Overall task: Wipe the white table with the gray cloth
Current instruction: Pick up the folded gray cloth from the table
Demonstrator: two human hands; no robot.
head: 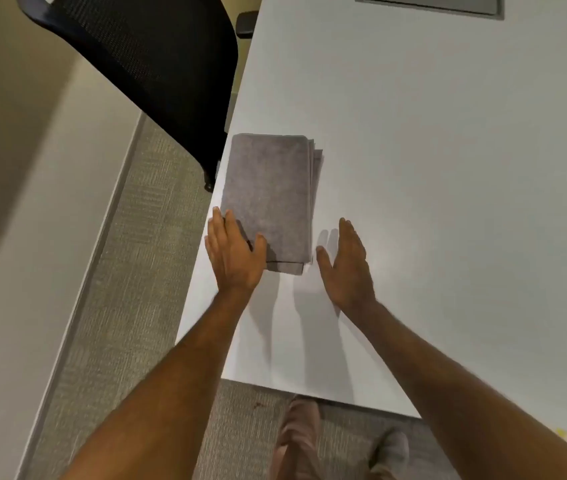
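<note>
A folded gray cloth lies flat on the white table, close to the table's left edge. My left hand rests flat over the cloth's near left corner, with fingers spread and the thumb on the fabric. My right hand hovers open just right of the cloth's near end, palm turned toward it, not touching the cloth. Both forearms reach in from the bottom of the view.
A black mesh office chair stands against the table's left edge, beyond the cloth. A gray recessed panel sits in the table at the far top. Carpet and my feet show below the near table edge.
</note>
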